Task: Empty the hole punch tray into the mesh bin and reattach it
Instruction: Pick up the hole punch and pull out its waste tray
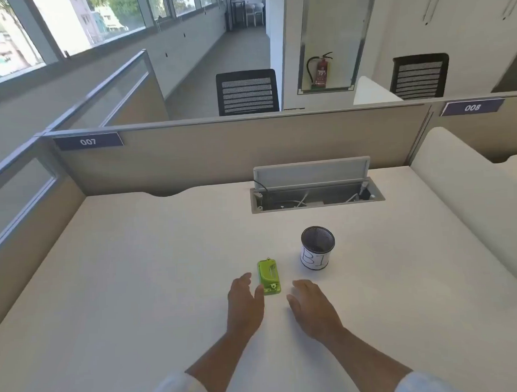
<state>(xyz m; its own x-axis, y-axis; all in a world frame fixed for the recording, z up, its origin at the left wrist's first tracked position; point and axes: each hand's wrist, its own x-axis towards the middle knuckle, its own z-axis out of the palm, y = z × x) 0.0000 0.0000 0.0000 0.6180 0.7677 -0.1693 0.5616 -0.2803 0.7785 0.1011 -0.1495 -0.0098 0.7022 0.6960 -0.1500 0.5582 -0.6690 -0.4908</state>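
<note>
Nearest, both hands lie open on the smooth off-white desk (pixel 135 260), fingers spread and holding nothing — the left hand (pixel 244 303) just beside the hole punch (pixel 268 277), the right hand (pixel 311 304) a little apart from it. The punch, glossy green plastic, lies flat, long axis pointing away from the person. Beyond, to the right, stands the cylindrical black mesh bin (pixel 317 248) — upright, paper-labelled.

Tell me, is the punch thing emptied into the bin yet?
Can't tell yet. The green hole punch lies flat on the desk, beside the mesh bin, not over it. The left hand and right hand are open on either side of it, holding nothing. If unstarted, removing the tray, tipping it out and reattaching it remain.
</note>
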